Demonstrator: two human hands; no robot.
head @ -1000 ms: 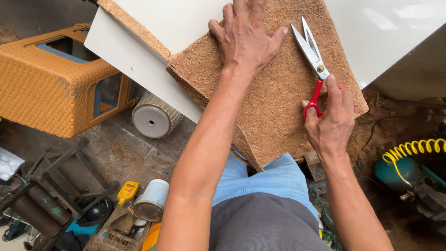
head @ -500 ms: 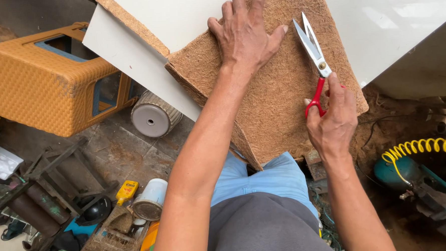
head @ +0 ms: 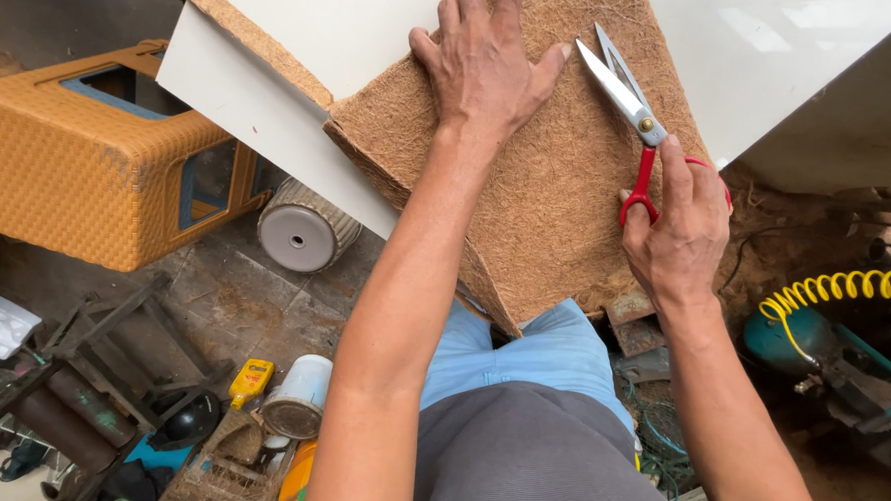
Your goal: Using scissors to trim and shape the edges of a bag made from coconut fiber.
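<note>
Far left: orange woven basket (head: 81, 161) on the floor, a ribbed grey pot (head: 304, 230) on its side just beside it — clutter only.

Left hand (head: 482, 64) lies flat, fingers spread, pressing the brown coir mat (head: 564, 205); not gripping anything. The mat rests on the white surface (head: 356, 34), its lower corner hanging over the person's knees.

Right hand (head: 677, 228) is closed through the red handles of the scissors (head: 624, 97). Blades parted, tips up, lying on the mat just right of the left thumb.

Judgement for a clean cut:
- keep the left palm weighted near the cut line so the fibre doesn't shift, but thumb out of the blade path — it's close now
- feed the mat deep into the blade throat; coir is thick, tips alone will likely chew it
- short, full closes, keeping the blades square to the mat

Far right: yellow coiled hose (head: 833, 292) on a teal compressor, well apart.
</note>
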